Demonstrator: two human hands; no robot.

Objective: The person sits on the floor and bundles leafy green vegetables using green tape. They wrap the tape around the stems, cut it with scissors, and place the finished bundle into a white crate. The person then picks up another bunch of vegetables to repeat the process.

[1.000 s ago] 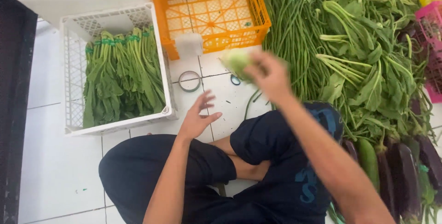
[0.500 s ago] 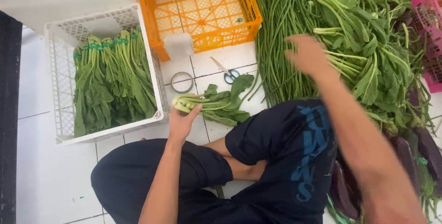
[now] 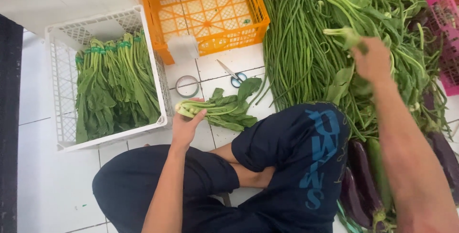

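My left hand [image 3: 185, 125] rests on the stem ends of a small bunch of leafy greens [image 3: 224, 107] lying on the white tile floor in front of my crossed legs. My right hand [image 3: 372, 61] is raised over the loose pile of greens [image 3: 377, 17] at the right and grips a stalk of leafy greens [image 3: 342, 33] by its stem. A white crate [image 3: 103, 77] at the left holds several tied bundles of the same greens, laid side by side.
An empty orange crate [image 3: 210, 10] stands at the back. A tape roll [image 3: 187, 85] and blue-handled scissors [image 3: 233, 75] lie on the floor before it. Long beans [image 3: 291, 41] lie right of them, eggplants [image 3: 363, 175] by my right knee, a pink crate [image 3: 447, 37] at far right.
My right hand laid the greens on the floor, then swung right over the pile and took hold of a new stalk. My left hand moved onto the laid bunch's stems.
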